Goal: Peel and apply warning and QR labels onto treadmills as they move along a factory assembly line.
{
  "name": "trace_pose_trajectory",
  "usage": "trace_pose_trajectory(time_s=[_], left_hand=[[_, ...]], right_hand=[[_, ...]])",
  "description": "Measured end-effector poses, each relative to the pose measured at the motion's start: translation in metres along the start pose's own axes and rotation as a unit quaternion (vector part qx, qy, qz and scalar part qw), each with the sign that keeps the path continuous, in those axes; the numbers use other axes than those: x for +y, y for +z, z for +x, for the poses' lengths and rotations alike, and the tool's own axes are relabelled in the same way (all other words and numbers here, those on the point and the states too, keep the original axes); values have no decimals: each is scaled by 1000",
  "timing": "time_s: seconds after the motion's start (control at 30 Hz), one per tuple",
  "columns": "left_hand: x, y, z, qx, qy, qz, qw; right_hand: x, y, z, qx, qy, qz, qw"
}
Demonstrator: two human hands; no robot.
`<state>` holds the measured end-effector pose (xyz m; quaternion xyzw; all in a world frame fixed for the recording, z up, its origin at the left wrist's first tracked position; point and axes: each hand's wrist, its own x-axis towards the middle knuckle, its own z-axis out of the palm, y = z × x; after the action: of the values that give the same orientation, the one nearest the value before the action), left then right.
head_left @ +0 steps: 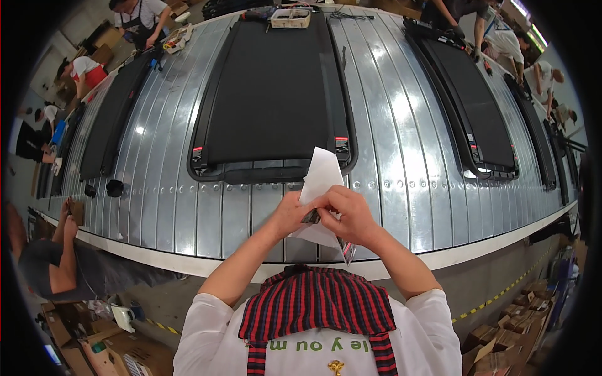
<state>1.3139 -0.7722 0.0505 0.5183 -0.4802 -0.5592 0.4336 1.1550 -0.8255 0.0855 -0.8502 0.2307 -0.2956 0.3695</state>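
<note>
The white sheet [323, 170] is held in the air above the near edge of the work table, its upper corner overlapping in view the near end of the middle black treadmill [269, 94]. It appears to be thin paper or label stock: expect it to be very light, limp across its width, and prone to creasing or tearing if pulled unevenly. A glossy face, if present, may slip under dry fingertips. Take hold at opposite edges, using thumb and fingertip; avoid gripping the centre, where a fold would set.

Left hand [289, 213]: thumb and fingers are clamped on the left edge of the sheet, near mid-length. Right hand [347, 214]: thumb and fingertips are drawn together on the sheet beside the left thumb. A small dark patch [311, 217] shows between the hands; whether it is a separate piece or the sheet's underside cannot be told. A narrow printed strip [348, 252] hangs below the right hand; its attachment to the sheet is hidden.

Beyond the hands, the treadmill lies flat on the metal table [384, 144], with a red-marked label [342, 145] at its near right corner. A parts tray [290, 19] rests at the far end. Further treadmills lie to both sides.
</note>
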Motion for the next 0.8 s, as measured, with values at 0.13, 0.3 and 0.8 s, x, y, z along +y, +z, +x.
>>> trace_pose_trajectory(time_s=[0.13, 0.3, 0.8], left_hand=[[-24, -7, 19, -4, -76, -11, 997], [-17, -52, 39, -5, -164, 59, 985], [-10, -67, 173, -122, 202, 637, 734]], right_hand=[[14, 0, 4, 37, -124, -99, 987], [40, -42, 21, 96, -15, 76, 992], [242, -39, 109, 55, 426, 338, 838]])
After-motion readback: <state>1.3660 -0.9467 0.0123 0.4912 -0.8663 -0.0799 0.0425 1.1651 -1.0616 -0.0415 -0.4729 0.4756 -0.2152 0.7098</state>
